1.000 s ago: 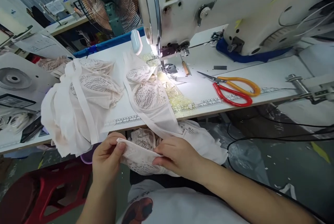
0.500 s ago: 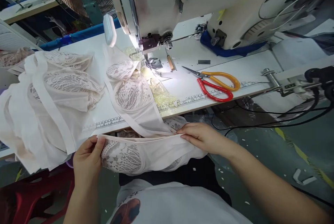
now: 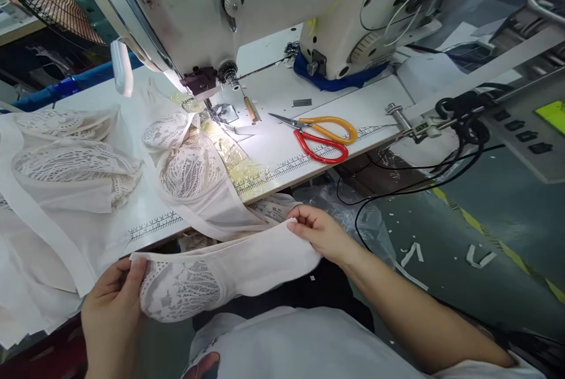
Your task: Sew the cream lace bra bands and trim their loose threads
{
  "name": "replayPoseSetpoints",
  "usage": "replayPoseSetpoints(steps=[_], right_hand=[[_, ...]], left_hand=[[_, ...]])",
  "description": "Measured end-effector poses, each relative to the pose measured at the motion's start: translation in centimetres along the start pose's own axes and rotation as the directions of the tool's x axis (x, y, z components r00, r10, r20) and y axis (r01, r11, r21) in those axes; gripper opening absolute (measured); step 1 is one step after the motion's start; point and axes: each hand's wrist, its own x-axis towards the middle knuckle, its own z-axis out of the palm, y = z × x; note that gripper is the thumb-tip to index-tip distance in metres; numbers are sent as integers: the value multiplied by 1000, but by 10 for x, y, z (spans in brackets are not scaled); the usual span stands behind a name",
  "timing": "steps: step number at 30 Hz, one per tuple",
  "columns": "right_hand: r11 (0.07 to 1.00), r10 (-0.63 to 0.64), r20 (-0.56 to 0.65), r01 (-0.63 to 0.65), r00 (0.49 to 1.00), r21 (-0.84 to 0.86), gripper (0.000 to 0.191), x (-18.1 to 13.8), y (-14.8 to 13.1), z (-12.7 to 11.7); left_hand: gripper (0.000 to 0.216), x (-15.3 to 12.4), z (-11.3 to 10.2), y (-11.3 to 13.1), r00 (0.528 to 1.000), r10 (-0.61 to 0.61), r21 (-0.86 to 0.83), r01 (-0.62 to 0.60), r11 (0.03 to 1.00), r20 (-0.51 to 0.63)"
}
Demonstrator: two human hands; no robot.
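A cream lace bra [image 3: 185, 288] is stretched between my two hands, just below the table's front edge. My left hand [image 3: 115, 292] pinches its corner beside the lace cup, thumb on top. At the other end, the fingers of my right hand [image 3: 315, 232] are closed on the plain fabric wing. Behind it, another lace bra piece [image 3: 194, 173] lies on the table, reaching up to the needle area of the sewing machine [image 3: 212, 87] and hanging over the edge near my right hand.
Stacked bra pieces [image 3: 66, 173] cover the left of the table [image 3: 282, 158]. Scissors [image 3: 324, 146] with orange and red handles and a wooden-handled tool [image 3: 250, 109] lie right of the needle. Black cables [image 3: 419, 190] hang at the right. A fan [image 3: 48, 2] stands far left.
My view has shifted to the right. My right hand has drawn its end of the bra out, and the plain wing now lies flatter and tauter. Both hands keep their hold.
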Motion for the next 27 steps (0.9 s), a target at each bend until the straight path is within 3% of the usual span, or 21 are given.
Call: replayPoseSetpoints(steps=[2, 4, 8, 13, 15, 17, 19, 20, 21, 22, 24, 27], right_hand=[[1000, 8, 35, -7, 999, -28, 24, -11, -5, 0], [997, 8, 67, -3, 998, -78, 21, -18, -8, 0], [970, -23, 54, 35, 998, -242, 12, -15, -4, -5], [918, -71, 78, 96, 994, -385, 28, -15, -12, -42], [897, -130, 14, 124, 991, -423, 25, -19, -27, -62], [863, -278, -188, 159, 942, -479, 23, -19, -46, -80], [775, -417, -346, 131, 840, -618, 24, -9, -67, -90], [687, -469, -355, 81, 809, -722, 23, -1, -77, -92], [559, -471, -300, 18, 829, -829, 23, 10, -85, -93], [491, -455, -254, 3, 853, -871, 23, 22, -92, -92], [388, -380, -159, 1, 911, -921, 24, 47, -102, -89], [292, -304, -115, -23, 946, -956, 19, 72, -108, -85]], left_hand=[[30, -5, -3, 10, 982, -186, -95, 188, 978, 29], [33, -9, -4, 13, 961, -267, -143, 275, 951, 68], [34, -12, 8, -3, 982, -170, -93, 178, 980, 87], [30, -14, 22, -15, 1000, 8, 12, -8, 1000, 28], [27, -16, 22, -12, 999, 50, 33, -50, 998, -3], [26, -18, 21, -8, 998, 60, 35, -61, 998, 6], [26, -20, 20, -5, 997, 63, 21, -64, 998, 39], [26, -20, 19, -4, 996, 65, 16, -66, 998, 55], [27, -19, 18, -4, 995, 67, 12, -68, 998, 67], [28, -19, 17, -3, 995, 67, 7, -68, 998, 74], [29, -17, 17, -1, 993, 45, -12, -44, 999, 105], [29, -15, 16, 4, 981, -14, -85, 31, 996, 193]])
